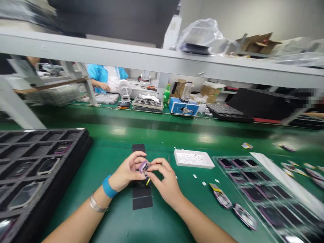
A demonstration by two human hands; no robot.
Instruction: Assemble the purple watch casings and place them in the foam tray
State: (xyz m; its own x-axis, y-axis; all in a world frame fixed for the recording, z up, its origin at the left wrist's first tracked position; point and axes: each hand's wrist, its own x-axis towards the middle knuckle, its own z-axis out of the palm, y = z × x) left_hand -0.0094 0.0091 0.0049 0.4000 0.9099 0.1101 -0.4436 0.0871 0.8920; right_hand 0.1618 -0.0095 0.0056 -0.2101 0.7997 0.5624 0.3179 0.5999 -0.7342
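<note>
1. Purple marks the piece in hand: the small purple part (144,167) sits between your two hands, held just above the green desk (113,216) and over the black pads (142,197).
2. Your left hand (126,172) has its grip closed round the part, with thumb and fingers on its sides. Your right hand (163,179) pinches its near edge with the fingertips, where a yellow tab (148,181) hangs down (I cannot tell whether you hold the tab itself).
3. To your left, the black foam tray (83,148) has pieces in several slots, and other slots are bare. Going by that, some of the work looks done.
4. To your right, the clear tray (217,158) is lined with rows of dark, purple-edged pieces. A few pouches (222,197) lie loose beside it. I judge that plenty is left.
5. A white box (193,158) rests just beyond your right hand. Across the belt, a co-worker in blue (101,74) works well apart from you.
</note>
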